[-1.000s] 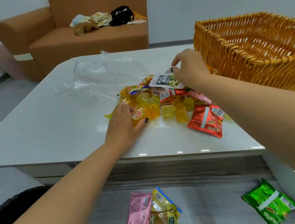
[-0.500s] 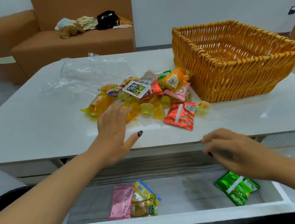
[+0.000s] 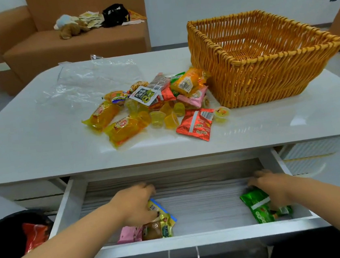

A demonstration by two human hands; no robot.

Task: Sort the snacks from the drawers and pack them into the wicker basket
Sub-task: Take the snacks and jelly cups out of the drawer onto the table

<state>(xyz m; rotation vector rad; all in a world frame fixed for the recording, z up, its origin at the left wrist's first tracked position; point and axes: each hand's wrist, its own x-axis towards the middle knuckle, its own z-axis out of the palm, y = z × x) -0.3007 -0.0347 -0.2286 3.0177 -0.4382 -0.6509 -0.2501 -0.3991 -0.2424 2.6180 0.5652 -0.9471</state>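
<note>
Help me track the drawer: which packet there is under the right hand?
The green packet, alone at the drawer's right end under the right hand; the pink and yellow packets lie by the left hand.

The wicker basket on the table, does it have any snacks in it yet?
Empty as far as shown: only bare weave shows inside the wicker basket, though its near wall hides part of the floor. The snacks lie piled on the table beside it.

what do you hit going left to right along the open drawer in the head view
pink snack packet → left hand on the yellow blue-edged snack packet → bare grey wood-grain drawer floor → green foil snack packet → right hand resting on it
</note>
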